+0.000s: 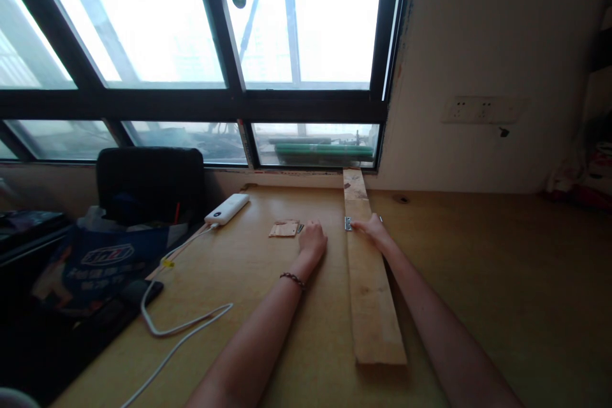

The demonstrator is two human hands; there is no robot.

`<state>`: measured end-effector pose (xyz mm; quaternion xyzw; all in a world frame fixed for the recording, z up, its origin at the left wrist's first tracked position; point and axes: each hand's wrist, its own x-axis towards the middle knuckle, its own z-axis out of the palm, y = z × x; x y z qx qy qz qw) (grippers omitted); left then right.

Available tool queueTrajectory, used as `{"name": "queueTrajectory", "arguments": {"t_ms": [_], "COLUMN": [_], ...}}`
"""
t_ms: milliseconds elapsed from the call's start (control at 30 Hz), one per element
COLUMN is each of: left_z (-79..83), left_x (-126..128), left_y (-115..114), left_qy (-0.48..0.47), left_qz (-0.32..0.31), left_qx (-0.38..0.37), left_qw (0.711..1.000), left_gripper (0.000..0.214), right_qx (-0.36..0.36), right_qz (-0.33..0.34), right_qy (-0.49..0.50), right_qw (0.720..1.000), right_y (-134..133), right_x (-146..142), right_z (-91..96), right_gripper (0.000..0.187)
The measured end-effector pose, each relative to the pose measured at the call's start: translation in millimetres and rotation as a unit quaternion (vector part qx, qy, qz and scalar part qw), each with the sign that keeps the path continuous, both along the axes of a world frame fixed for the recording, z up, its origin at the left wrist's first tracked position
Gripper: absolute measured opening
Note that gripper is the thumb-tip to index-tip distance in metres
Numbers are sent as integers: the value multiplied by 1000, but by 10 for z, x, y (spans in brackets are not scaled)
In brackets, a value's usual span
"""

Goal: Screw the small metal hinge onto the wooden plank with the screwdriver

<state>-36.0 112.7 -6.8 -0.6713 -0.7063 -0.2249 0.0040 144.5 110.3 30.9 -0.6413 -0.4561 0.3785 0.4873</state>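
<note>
A long wooden board (pixel 375 306) lies lengthwise on the wooden table, its far end reaching the window sill. My right hand (pixel 373 229) is closed over the board's far half. Its thumb presses against a small metal bracket with holes (pixel 348 224) at the left edge, and a bit of metal also shows at the right edge. To the left, my left hand (pixel 313 239) rests on the table with its fingers curled in. Small dark metal pieces (pixel 300 228) show beside its fingertips, next to a flat light-brown piece (pixel 283 228). What the left fingers hold is hidden.
A white power bank (pixel 227 209) with a white cable (pixel 186 325) lies on the table's left side. Past the left edge stand a black chair (pixel 150 172) and a blue bag (pixel 105 268). Windows and a wall with sockets (pixel 485 110) bound the far side.
</note>
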Motion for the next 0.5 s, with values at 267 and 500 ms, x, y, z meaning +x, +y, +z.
{"name": "queueTrajectory", "arguments": {"t_ms": [267,500], "left_z": [15,52], "left_x": [-233,-338], "left_y": [105,141], "left_qy": [46,-4], "left_qz": [34,37], "left_qx": [23,34], "left_qw": [998,999], "left_gripper": [27,31], "right_qx": [2,16], "right_qz": [4,1], "right_qy": [-11,-21], "right_qw": [1000,1000], "right_y": [33,19], "right_x": [27,40], "right_z": [-41,-38], "right_gripper": [47,49]}}
